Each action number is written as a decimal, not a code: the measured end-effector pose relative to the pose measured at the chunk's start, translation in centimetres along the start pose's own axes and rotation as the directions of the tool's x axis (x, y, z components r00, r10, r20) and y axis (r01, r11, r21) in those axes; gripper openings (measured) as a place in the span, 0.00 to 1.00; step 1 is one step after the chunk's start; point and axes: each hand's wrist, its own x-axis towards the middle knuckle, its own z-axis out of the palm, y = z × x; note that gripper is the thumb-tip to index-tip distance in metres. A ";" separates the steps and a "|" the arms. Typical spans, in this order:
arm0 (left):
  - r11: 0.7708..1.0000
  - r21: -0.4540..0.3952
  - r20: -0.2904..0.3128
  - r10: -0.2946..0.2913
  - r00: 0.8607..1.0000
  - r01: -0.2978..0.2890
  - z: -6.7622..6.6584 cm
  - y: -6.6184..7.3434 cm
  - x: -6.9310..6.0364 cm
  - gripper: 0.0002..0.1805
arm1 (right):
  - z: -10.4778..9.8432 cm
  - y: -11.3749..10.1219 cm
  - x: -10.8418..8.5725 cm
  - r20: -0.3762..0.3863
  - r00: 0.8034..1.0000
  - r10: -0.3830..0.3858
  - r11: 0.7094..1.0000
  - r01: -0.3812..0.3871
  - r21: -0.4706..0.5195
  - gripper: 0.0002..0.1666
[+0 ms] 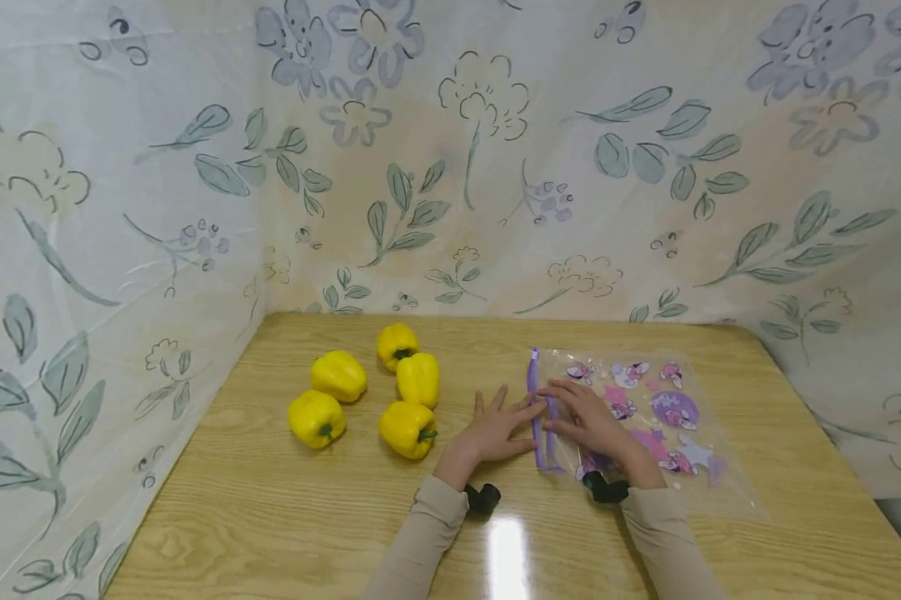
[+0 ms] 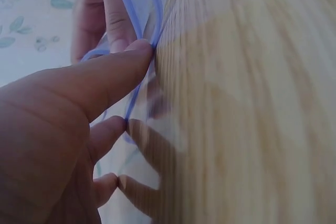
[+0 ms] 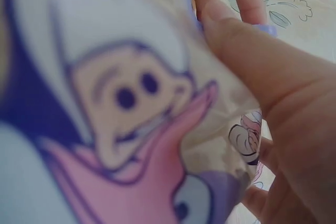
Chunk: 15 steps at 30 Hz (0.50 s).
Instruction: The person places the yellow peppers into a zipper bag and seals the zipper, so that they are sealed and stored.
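A clear zip bag (image 1: 708,417) with pink and purple cartoon prints lies flat, its purple-edged mouth (image 1: 533,379) facing left and parted. My left hand (image 1: 493,431) rests at the mouth with fingers spread, pressing the lower edge against the table; the thumb (image 2: 123,69) touches the purple strip in the left wrist view. My right hand (image 1: 593,421) lies over the bag and pinches the upper edge, drawn back to the right. Printed film fills much of the right wrist view, beside the right thumb (image 3: 262,56). Left of my hands sit several yellow bell peppers (image 1: 407,430).
The peppers form two loose groups on the wooden table (image 1: 270,517), the nearest one close to my left hand. A floral cloth (image 1: 495,208) hangs behind the table's far edge and along the left side. Dark straps with small black devices (image 1: 606,487) sit at both wrists.
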 end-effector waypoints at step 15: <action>0.999 0.052 0.031 0.012 0.999 -0.014 -0.2 0.8 -0.1 0.32 | -0.7 -0.5 0.4 -0.088 0.995 -0.042 0.999 0.042 -0.012 0.25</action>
